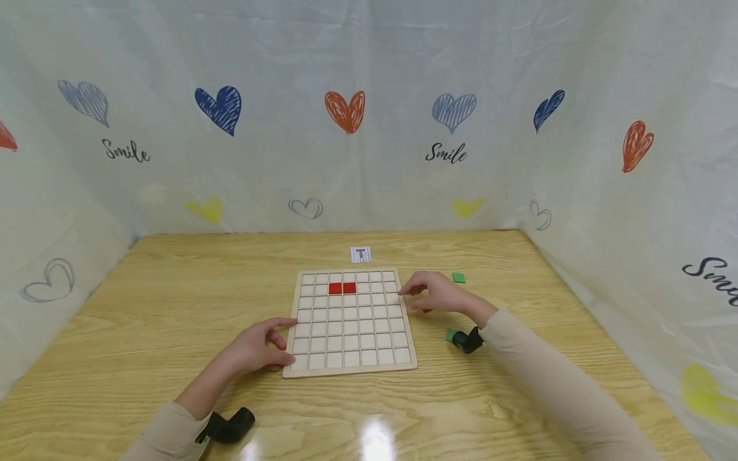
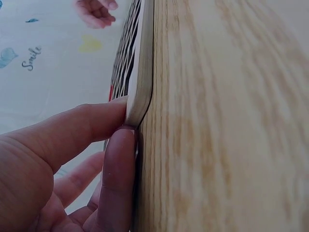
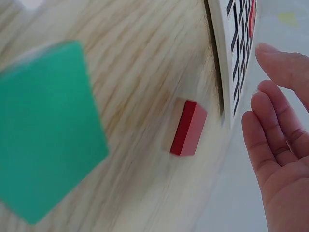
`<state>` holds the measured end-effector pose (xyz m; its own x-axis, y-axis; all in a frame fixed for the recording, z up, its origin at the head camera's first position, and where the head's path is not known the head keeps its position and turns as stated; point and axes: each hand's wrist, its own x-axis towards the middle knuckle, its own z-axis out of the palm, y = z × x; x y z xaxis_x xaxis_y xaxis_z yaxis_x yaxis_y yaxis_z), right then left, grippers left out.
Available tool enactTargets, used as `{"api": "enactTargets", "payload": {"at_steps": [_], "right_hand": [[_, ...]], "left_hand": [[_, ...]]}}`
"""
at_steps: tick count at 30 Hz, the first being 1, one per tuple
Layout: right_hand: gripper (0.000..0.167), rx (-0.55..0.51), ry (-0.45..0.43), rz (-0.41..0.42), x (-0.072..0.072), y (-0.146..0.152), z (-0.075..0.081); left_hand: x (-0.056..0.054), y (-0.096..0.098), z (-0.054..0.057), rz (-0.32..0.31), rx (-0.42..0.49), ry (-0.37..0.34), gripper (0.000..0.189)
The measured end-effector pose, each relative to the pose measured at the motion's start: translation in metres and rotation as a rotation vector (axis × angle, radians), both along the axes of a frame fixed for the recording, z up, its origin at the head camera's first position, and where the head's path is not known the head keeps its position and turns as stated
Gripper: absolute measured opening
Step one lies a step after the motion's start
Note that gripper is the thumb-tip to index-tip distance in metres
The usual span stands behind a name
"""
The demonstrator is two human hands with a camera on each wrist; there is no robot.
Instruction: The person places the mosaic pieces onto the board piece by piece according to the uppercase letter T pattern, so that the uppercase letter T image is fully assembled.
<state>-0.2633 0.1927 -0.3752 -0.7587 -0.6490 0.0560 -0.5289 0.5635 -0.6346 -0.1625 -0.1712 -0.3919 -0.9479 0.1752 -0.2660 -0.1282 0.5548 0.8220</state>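
Note:
A wooden grid board (image 1: pixel 350 372) lies on the table, with two red tiles (image 1: pixel 343 288) side by side in its second row from the top. At its lower left corner my left hand (image 1: pixel 257 346) holds the edge, the thumb (image 2: pixel 91 123) over the rim and a finger against the side. My right hand (image 1: pixel 439 293) hovers by the board's upper right edge, fingers loosely bent with nothing between them. Below it a loose red tile (image 3: pixel 187 129) lies on the table, mostly hidden by the hand in the head view.
Right of the board lie a green tile (image 1: pixel 458 278) farther back and another green tile (image 1: pixel 450 335) nearer, partly covered by the black wrist camera (image 1: pixel 468 340). Behind the board is a small card (image 1: pixel 361 254) with a red and green T pattern. Heart-printed curtains (image 1: pixel 346 173) surround the table.

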Motion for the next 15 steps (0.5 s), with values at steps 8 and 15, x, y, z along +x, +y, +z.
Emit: {"api": "enactTargets", "payload": {"at_steps": [8, 15], "right_hand": [[0.023, -0.037, 0.001, 0.018, 0.002, 0.017, -0.005], [0.013, -0.035, 0.038, 0.025, 0.002, 0.03, -0.013]], "left_hand": [[0.0, 0.0, 0.002, -0.004, 0.005, 0.0, 0.067], [0.001, 0.0, 0.002, -0.012, 0.011, 0.004, 0.067]]}}
